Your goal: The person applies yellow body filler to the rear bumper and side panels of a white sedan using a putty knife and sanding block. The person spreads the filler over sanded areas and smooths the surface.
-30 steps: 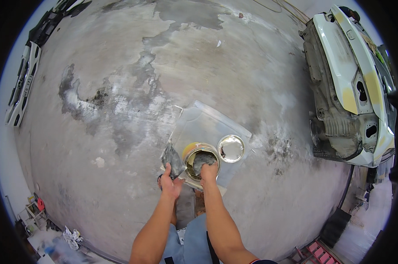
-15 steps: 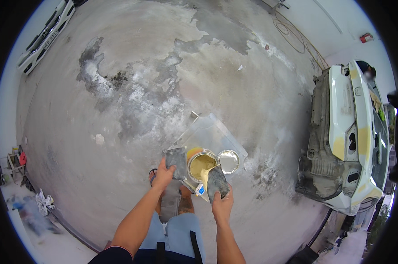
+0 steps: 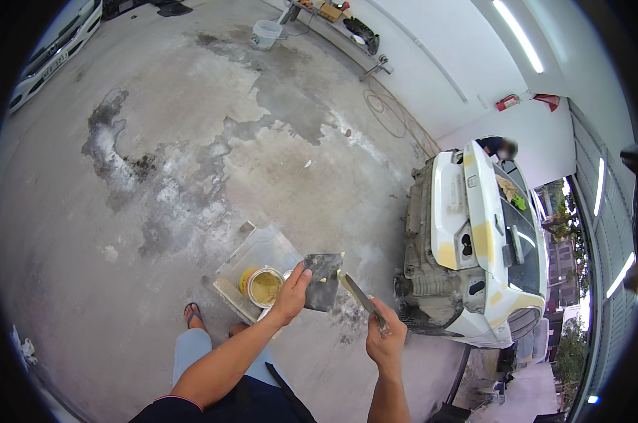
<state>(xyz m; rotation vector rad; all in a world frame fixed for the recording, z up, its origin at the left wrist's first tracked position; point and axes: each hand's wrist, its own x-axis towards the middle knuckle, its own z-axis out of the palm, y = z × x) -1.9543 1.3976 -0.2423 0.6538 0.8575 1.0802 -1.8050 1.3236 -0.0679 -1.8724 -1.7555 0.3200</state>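
My left hand (image 3: pixel 289 299) grips a dark grey, flat square putty spreader (image 3: pixel 322 282), thumb on top, with a small yellowish dab on its face. My right hand (image 3: pixel 386 335) holds another putty spreader (image 3: pixel 363 299), seen nearly edge-on, with pale yellow putty (image 3: pixel 344 279) along its tip. That tip is close to the right edge of the left spreader; whether they touch I cannot tell. Left of my left hand, an open can (image 3: pixel 245 283) of yellowish putty stands on a translucent plastic surface (image 3: pixel 262 244). The can's round lid is mostly hidden behind my left hand.
To the right stands a white car (image 3: pixel 451 190) with yellow patches and its rear bumper area bare. A person (image 3: pixel 493 146) is behind it. A bucket (image 3: pixel 265 34), a hose (image 3: pixel 383 113) and a bench (image 3: pixel 333 32) line the far wall. Another car (image 3: pixel 54 60) is far left.
The view has swung to the right. Both hands have moved from around the can to its right. The right spreader has come away from the can, and the two spreaders are now close together.
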